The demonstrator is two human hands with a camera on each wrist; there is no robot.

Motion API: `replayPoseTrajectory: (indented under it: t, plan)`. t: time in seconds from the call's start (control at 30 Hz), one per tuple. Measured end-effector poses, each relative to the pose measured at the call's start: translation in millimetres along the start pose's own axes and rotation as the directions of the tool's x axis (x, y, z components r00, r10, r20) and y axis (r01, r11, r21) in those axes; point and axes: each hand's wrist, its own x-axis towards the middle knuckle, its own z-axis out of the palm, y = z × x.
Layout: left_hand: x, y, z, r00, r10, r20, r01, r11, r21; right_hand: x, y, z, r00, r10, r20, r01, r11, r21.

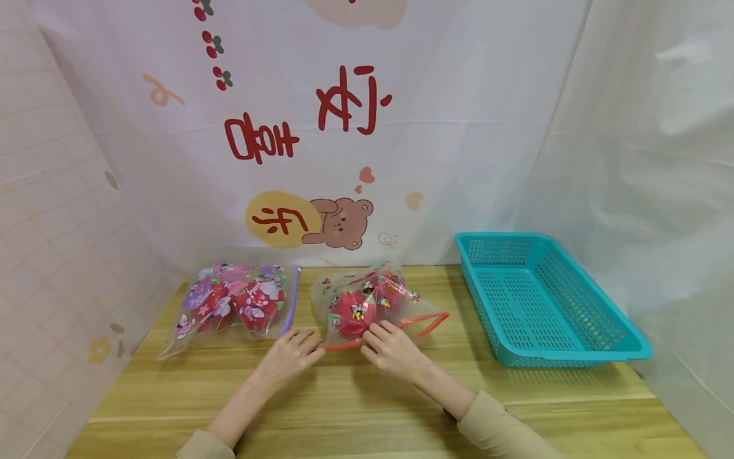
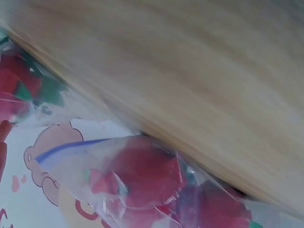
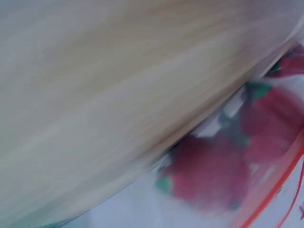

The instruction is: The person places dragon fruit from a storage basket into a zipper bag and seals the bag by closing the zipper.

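Note:
A clear zip bag with a red seal strip (image 1: 367,306) lies at the middle of the wooden table (image 1: 355,408), stuffed with red cartoon-print cloth. My left hand (image 1: 312,344) pinches its near left corner. My right hand (image 1: 375,335) grips the red strip along the near edge, fingers curled over it. A second, fuller bag with a blue seal (image 1: 235,305) lies flat to the left, untouched. The blurred left wrist view shows the blue-sealed bag (image 2: 142,175). The blurred right wrist view shows the red-sealed bag (image 3: 213,175). Neither wrist view shows a hand.
An empty teal plastic basket (image 1: 573,344) stands on the table's right side. A printed cloth backdrop (image 1: 344,127) hangs behind the table, and a white curtain (image 1: 659,191) closes off the right.

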Motion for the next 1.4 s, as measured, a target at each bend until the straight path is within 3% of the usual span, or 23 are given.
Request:
replayPoseTrajectory:
  t: [0.43,0.77,0.93,1.4]
  plan:
    - [-9.4,-4.7,-2.8,0.999,-0.033,0.016,0.033,0.999,-0.013,-47,32,-22,0.995,0.036,0.088,-0.031,0.998,-0.059]
    - [-2.8,-1.0,-0.1,0.998,-0.048,0.036,0.045,0.996,0.076,-54,34,-21,0.994,0.057,0.091,-0.052,0.997,-0.057]
    - [2.4,0.9,1.9,1.000,-0.025,0.015,0.024,0.998,0.061,-56,35,-23,0.992,0.071,0.105,-0.067,0.997,-0.044]
    - [1.8,0.9,1.9,0.999,-0.040,0.010,0.039,0.998,0.044,-81,52,-43,0.975,0.198,0.104,-0.189,0.978,-0.091]
